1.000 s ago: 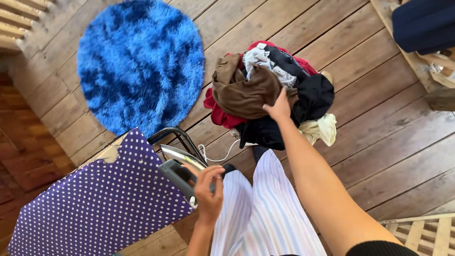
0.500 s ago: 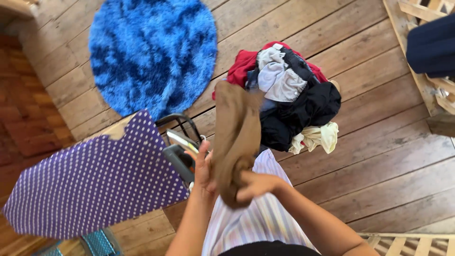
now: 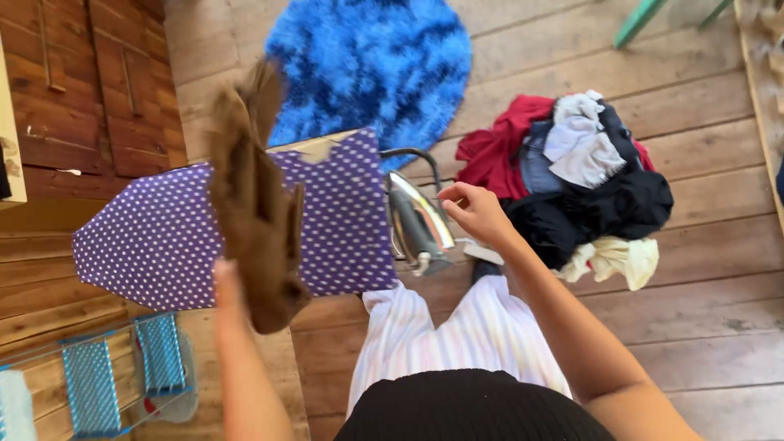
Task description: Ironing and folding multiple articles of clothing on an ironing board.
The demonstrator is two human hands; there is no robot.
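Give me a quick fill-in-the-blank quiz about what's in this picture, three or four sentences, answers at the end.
1. The left hand holds up a ____ garment above the ironing board.
2. The ironing board has a purple cover with white ____.
3. The iron sits at the board's end, just beside the ____ hand.
4. The round rug on the wooden floor is ____.

Missing words: brown; dots; right; blue

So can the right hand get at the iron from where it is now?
Probably yes. The right hand hangs open just beside the iron at the board's end, with nothing between them; the left hand holds the brown garment clear.
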